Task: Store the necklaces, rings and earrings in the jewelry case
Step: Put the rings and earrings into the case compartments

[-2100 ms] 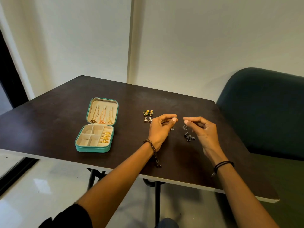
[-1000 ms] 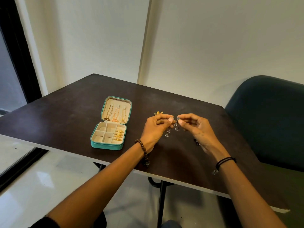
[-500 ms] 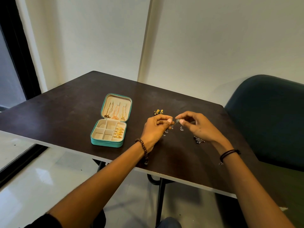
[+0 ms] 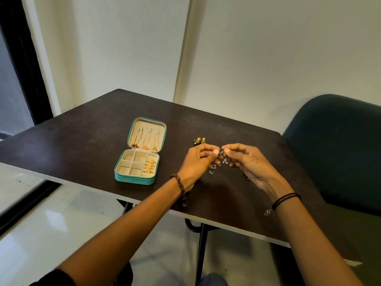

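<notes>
Right now both hands meet at the centre of the frame, above the dark table: the left hand and right hand each pinch, thumb against forefinger, the top of a dark dangling earring piece, its little silver drops hanging just below the fingertips. Whether that is one earring or a tangled pair I cannot tell.

The teal jewelry case lies open left of centre, well apart from the hands, with three necklaces hung in the lid and gold rings in the right-hand slots; the other compartments look empty.

My worry is the grip: it is tiny and shared, so if either pinch slackens the piece could drop and skitter toward the near table edge. Pulling the hands apart could snag the drops. The gold floral earrings just beyond the left hand could be knocked by a careless knuckle.
</notes>
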### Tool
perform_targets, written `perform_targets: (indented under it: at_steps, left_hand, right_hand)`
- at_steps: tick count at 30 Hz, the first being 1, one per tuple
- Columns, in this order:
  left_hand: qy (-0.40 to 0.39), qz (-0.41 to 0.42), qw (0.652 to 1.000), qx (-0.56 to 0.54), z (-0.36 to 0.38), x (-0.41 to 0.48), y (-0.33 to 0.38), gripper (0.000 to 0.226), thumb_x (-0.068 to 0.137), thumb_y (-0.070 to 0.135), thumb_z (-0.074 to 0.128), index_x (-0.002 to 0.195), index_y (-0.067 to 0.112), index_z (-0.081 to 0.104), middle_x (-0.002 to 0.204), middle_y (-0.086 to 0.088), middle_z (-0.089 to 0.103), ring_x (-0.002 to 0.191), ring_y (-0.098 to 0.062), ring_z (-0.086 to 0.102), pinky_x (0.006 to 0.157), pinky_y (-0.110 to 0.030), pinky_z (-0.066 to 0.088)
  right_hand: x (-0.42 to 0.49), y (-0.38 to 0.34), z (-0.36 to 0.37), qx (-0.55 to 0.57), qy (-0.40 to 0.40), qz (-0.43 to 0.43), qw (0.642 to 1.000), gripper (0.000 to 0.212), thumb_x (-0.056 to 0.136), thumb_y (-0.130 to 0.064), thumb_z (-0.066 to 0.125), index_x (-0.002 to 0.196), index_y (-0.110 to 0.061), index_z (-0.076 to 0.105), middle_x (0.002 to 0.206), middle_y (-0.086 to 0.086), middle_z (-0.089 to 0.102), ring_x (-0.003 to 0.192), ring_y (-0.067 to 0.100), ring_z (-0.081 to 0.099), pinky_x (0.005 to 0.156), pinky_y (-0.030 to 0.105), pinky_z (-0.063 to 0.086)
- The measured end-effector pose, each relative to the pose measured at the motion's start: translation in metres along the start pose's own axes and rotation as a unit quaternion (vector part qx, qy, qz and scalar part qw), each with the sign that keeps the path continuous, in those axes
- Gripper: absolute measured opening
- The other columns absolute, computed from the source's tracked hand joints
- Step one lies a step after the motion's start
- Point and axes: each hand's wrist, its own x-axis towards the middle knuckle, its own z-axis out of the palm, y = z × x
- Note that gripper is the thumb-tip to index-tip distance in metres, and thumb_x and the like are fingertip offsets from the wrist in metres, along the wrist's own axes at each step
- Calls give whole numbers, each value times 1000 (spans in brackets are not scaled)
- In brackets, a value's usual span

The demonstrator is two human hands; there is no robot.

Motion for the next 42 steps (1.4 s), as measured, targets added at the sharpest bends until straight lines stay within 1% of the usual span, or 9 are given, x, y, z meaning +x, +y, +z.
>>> perform_targets:
  at_steps: [6,10,15,19,23,27,33,39,42]
  left_hand:
    - [1,-24,999,-22,0,0,0,19,98,12,57,114,3,63,90,-9,70,71,-9,64,69,-25,55]
    - [8,-44,997,-56,1,2,2,18,99,10,55,114,5,62,87,-8,67,70,-8,62,69,-22,55]
    - [19,-46,998,-42,-1,4,4,20,99,11,55,116,4,62,84,-6,66,70,-8,61,68,-22,56]
    - [26,-46,998,-35,0,3,4,21,99,11,55,116,2,62,82,-7,65,68,-8,60,68,-23,55]
    - [34,-44,998,-24,3,1,5,18,99,11,55,113,2,62,78,-5,64,64,-8,60,64,-20,54]
    - [49,-52,997,14,4,1,3,14,99,12,55,109,8,63,82,-3,66,69,-10,61,65,-22,53]
    - [67,-36,997,32,3,0,5,11,99,15,57,107,12,63,87,-1,71,67,-7,61,61,-20,51]
    - [34,17,995,91,-5,-1,12,16,97,23,60,110,17,67,91,0,73,72,-4,62,64,-19,51]
    - [2,44,990,136,-5,-3,16,22,97,27,60,115,20,69,89,3,73,72,4,64,61,-11,47]
  right_hand:
    - [-3,-2,7,14,0,13,1000,17,96,-10,64,110,-8,74,99,7,75,92,14,67,77,25,54]
    - [-7,0,10,-23,-17,19,999,18,99,-14,61,112,-13,73,103,10,74,93,16,67,82,29,56]
    - [-12,-2,11,-70,-22,-36,997,19,97,-22,65,114,-20,73,105,0,75,95,11,69,81,24,55]
    - [-12,-1,12,-105,17,-99,989,26,88,-22,77,113,-21,72,102,-5,75,98,7,70,78,19,55]
    - [-9,2,10,-151,26,-131,980,23,88,-18,77,111,-23,73,99,-4,75,97,9,70,87,25,56]
    - [-9,5,13,-215,41,-143,965,20,95,-17,69,113,-23,69,98,-8,70,93,4,66,81,21,53]
    - [-9,9,15,-211,86,-142,963,17,95,-20,68,113,-21,66,103,-10,67,94,6,65,82,31,59]
    - [-11,4,13,-207,127,-170,955,21,93,-19,71,113,-20,65,98,-9,69,89,2,65,77,15,54]
    - [-12,3,14,-243,137,-188,942,20,94,-18,69,114,-19,64,98,-12,67,89,0,63,74,7,50]
